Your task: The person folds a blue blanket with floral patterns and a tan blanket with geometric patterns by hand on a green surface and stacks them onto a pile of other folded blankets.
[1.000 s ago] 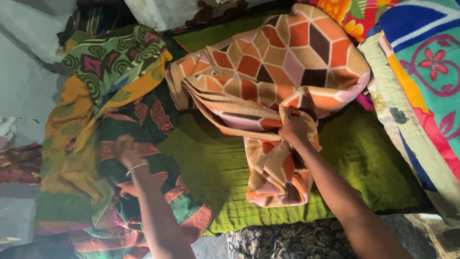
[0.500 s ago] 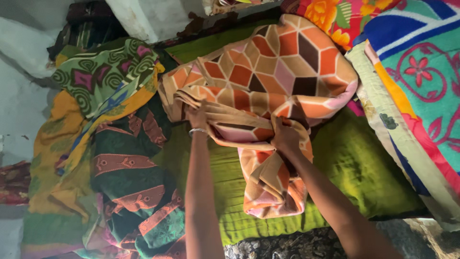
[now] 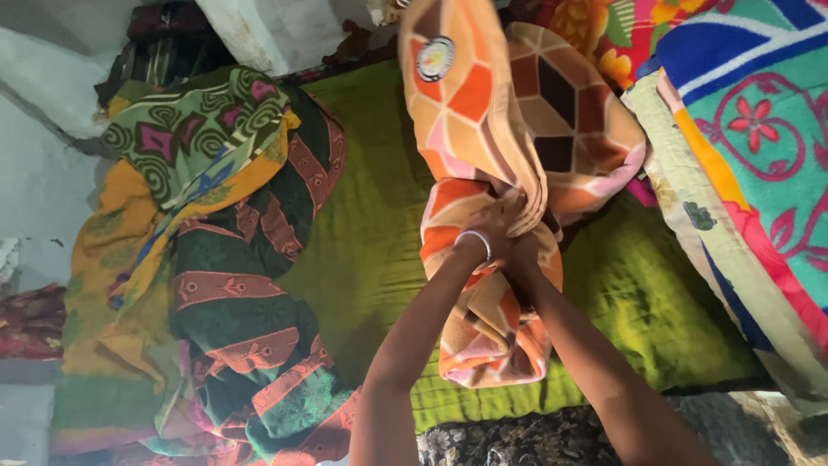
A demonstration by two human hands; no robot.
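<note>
A thick orange blanket [image 3: 509, 129] with a hexagon pattern in pink, brown and cream is bunched up over a green bed sheet [image 3: 371, 233]. Both my hands meet at its middle. My left hand [image 3: 487, 226], with a silver bangle on the wrist, grips a fold of the blanket. My right hand [image 3: 523, 252] sits just beside and partly under it, also closed on the fabric. The upper part of the blanket is lifted and folded over, and a lower flap hangs down toward me between my forearms.
A pile of green, yellow and red patterned cloths [image 3: 216, 259] lies on the left of the bed. Bright floral quilts [image 3: 742, 147] in teal, blue and pink lie along the right. A white wall [image 3: 43, 173] is at the left, dark patterned floor [image 3: 517, 436] below.
My left hand came from the cloth pile on the left over to the blanket and joined the right hand. The blanket has been gathered and raised from flat into a bunched fold.
</note>
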